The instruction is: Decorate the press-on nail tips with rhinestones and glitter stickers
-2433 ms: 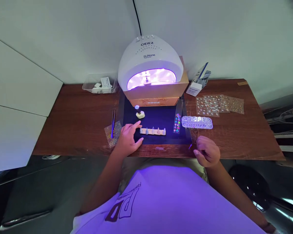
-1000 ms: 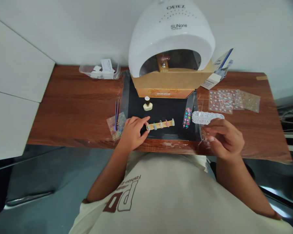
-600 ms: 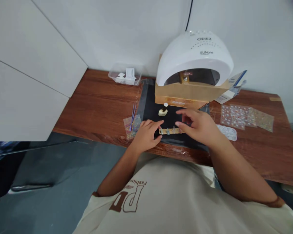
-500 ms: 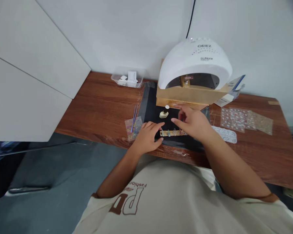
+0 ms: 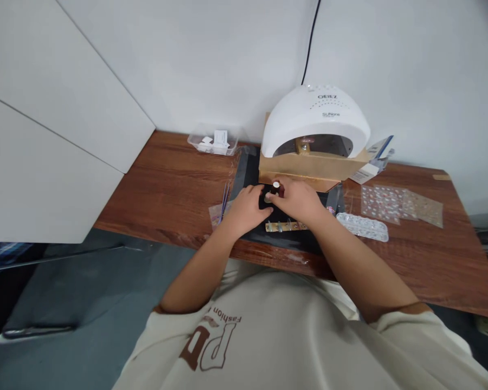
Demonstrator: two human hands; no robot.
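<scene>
A small nail polish bottle [image 5: 275, 187] with a dark cap and white top stands on the black mat [image 5: 250, 170]. My right hand [image 5: 300, 199] closes its thumb and fingers around it, hiding part of the pale body. Just left of the bottle is my left hand [image 5: 250, 208], thumb and fingers apart, holding nothing; whether its fingertips touch the bottle I cannot tell. In front of both hands lies a narrow strip [image 5: 285, 226] bearing several nail tips in a row, its right end partly covered by my right forearm.
A white nail lamp [image 5: 317, 116] stands on a cardboard box [image 5: 309, 165] behind the hands. Purple tweezers [image 5: 224, 200] and a clear bin [image 5: 213, 142] are left. A clear case [image 5: 363, 226], sticker sheets [image 5: 384, 201] and a white box [image 5: 366, 172] are right.
My right hand has moved left and closed on the nail polish bottle. My left hand has moved slightly up beside the bottle. The camera view has shifted a little.
</scene>
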